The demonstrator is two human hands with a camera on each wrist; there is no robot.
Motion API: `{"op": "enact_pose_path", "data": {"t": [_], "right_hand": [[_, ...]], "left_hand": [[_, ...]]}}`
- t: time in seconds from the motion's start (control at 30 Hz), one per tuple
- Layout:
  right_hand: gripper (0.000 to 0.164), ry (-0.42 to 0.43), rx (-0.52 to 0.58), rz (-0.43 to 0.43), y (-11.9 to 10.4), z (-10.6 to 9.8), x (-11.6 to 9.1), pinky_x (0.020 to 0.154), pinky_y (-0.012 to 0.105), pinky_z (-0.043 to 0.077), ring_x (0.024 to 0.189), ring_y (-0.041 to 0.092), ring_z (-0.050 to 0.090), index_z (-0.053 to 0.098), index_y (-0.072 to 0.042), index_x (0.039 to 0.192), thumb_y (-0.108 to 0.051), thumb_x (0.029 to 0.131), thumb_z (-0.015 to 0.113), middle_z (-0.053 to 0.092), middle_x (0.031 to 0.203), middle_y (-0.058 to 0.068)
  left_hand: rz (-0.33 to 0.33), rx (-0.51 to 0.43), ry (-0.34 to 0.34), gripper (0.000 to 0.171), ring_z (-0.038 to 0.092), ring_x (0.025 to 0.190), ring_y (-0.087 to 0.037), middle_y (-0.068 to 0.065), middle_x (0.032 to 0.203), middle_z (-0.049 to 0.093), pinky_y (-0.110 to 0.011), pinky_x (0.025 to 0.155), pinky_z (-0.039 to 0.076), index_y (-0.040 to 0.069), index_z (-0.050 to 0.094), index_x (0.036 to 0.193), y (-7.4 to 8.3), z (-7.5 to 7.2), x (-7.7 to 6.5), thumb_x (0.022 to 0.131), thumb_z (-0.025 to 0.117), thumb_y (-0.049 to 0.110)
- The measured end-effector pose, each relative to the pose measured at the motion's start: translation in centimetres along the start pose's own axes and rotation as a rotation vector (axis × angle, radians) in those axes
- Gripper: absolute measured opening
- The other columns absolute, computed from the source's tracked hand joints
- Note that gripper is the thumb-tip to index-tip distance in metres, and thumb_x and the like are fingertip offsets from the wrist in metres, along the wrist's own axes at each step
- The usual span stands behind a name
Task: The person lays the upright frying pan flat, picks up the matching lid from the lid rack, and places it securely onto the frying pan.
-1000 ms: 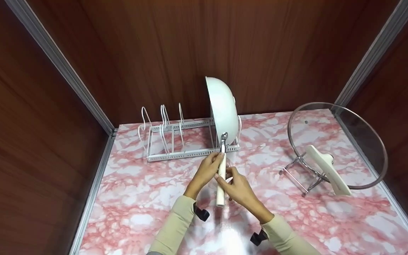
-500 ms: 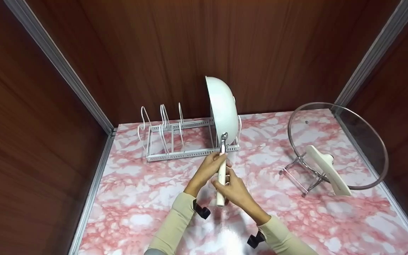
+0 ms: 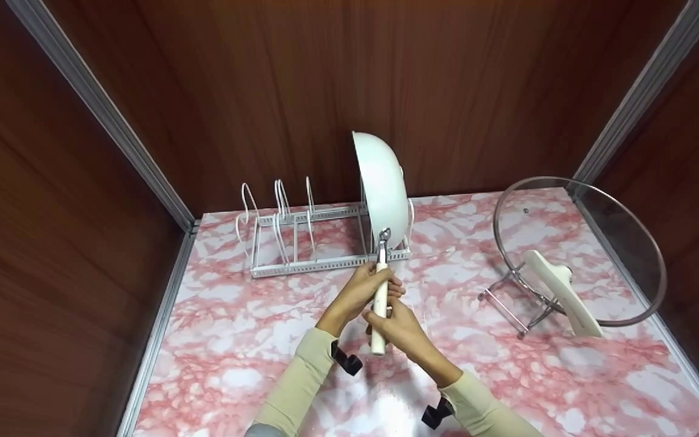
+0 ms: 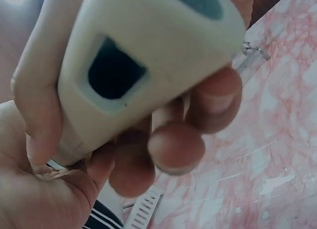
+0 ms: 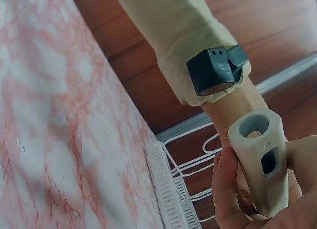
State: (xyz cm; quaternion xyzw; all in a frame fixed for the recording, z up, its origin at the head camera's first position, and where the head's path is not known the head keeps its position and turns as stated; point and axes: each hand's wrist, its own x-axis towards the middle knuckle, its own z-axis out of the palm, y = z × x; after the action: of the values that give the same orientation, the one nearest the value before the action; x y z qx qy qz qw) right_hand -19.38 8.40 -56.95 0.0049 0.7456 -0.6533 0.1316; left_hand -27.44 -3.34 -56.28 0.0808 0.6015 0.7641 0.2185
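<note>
A white wok (image 3: 380,182) stands on its side in the right end of a white wire pan rack (image 3: 319,265), its cream handle (image 3: 380,297) pointing toward me. My left hand (image 3: 358,293) holds the upper handle, near its metal joint, with the thumb across the top and fingers showing on the far side. Just below it, my right hand (image 3: 403,328) grips the handle nearer its free end. In the right wrist view, the handle's hollow end (image 5: 255,127) and side slot show between the fingers (image 5: 227,189). The left wrist view shows the handle (image 4: 148,55) close up, partly covering the hands.
On the right, a large glass lid (image 3: 616,243) with a cream grip leans on a small metal stand (image 3: 507,309). White wire dividers (image 3: 280,237) rise from the rack's left part. Dark wood panels (image 3: 264,91) enclose the pink marbled tabletop (image 3: 234,376) behind and on both sides.
The left hand's fingers have come further round past the handle's right side. My right hand has shifted slightly left, its fingers wrapping the handle more. Wok, rack and lid stay in place.
</note>
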Motion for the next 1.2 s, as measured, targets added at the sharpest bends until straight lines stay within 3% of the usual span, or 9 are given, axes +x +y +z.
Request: {"op": "enact_pose_path", "data": {"t": [0.17,0.4,0.63,0.87,1.2], "right_hand": [[0.034,-0.060,0.132,0.048,-0.1,0.3,-0.1,0.054,0.030,0.061,0.058,0.014,0.067,0.052,0.007,0.122,-0.016,0.099,0.064,0.064,0.074,0.007],[0.031,-0.142,0.249,0.087,0.0,0.4,0.0,0.052,0.034,0.062,0.050,0.014,0.065,0.046,0.003,0.121,-0.013,0.099,0.059,0.060,0.070,0.005],[0.033,-0.119,0.262,0.100,0.1,0.7,0.1,0.049,0.030,0.059,0.049,0.013,0.060,0.049,0.002,0.122,-0.012,0.095,0.062,0.055,0.072,0.005],[0.018,-0.153,0.313,0.069,0.0,1.0,0.1,0.053,0.031,0.060,0.051,0.013,0.059,0.046,0.000,0.110,-0.002,0.093,0.051,0.055,0.070,0.003],[0.015,-0.108,0.308,0.084,0.1,1.3,0.1,0.049,0.028,0.054,0.051,0.012,0.053,0.047,-0.002,0.108,-0.002,0.093,0.051,0.051,0.070,0.002]], "left_hand": [[-0.033,-0.117,-0.002,0.012,0.075,0.077,-0.016,-0.013,0.093,0.070,-0.026,0.076,0.065,0.000,0.054,0.114,0.0,0.1,0.1,0.105,0.055,0.009],[-0.104,-0.191,0.031,0.008,0.067,0.065,-0.011,-0.005,0.083,0.064,-0.022,0.064,0.061,0.007,0.053,0.102,-0.1,0.3,0.3,0.106,0.058,0.013],[-0.124,-0.162,0.059,0.014,0.063,0.060,-0.009,-0.001,0.076,0.058,-0.020,0.058,0.057,0.009,0.051,0.094,-0.3,0.6,0.6,0.106,0.058,0.014],[-0.134,-0.129,0.076,0.013,0.057,0.058,-0.008,0.002,0.072,0.056,-0.020,0.055,0.051,0.010,0.050,0.094,-0.3,0.9,0.9,0.106,0.056,0.012],[-0.154,-0.129,0.124,0.016,0.051,0.050,-0.006,0.004,0.066,0.052,-0.018,0.045,0.045,0.011,0.049,0.093,-0.2,1.4,1.2,0.104,0.059,0.015]]}}
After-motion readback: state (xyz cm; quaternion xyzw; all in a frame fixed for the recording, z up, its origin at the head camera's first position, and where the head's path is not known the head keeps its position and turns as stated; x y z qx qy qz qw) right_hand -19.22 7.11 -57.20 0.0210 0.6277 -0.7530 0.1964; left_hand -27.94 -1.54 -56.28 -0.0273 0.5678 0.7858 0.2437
